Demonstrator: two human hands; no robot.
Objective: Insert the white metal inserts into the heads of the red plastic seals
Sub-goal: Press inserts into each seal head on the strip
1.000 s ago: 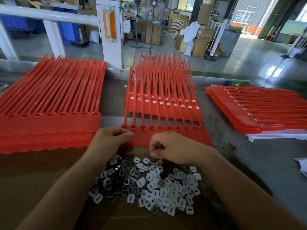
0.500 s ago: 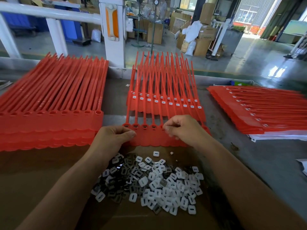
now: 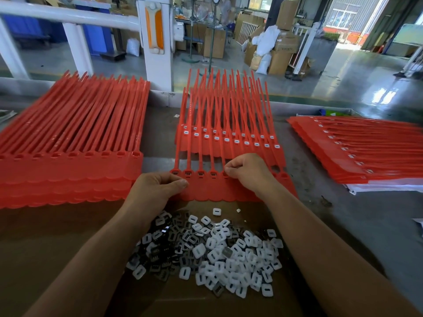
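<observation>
Left hand [image 3: 155, 191]: gripped seal strip [image 3: 217, 191] edge.
Right hand [image 3: 249, 172]: fingertips [image 3: 229, 170] pinched together on strip, contents hidden.
Box print [image 3: 286, 48]: unreadable.

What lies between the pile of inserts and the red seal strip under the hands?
Head view: a lone white insert and a tiny white scrap lie on brown cardboard.

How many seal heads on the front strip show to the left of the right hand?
4 seal heads in a row on the front strip, from above the left hand to the fingertips of the right hand. Others are hidden under that hand.
</observation>
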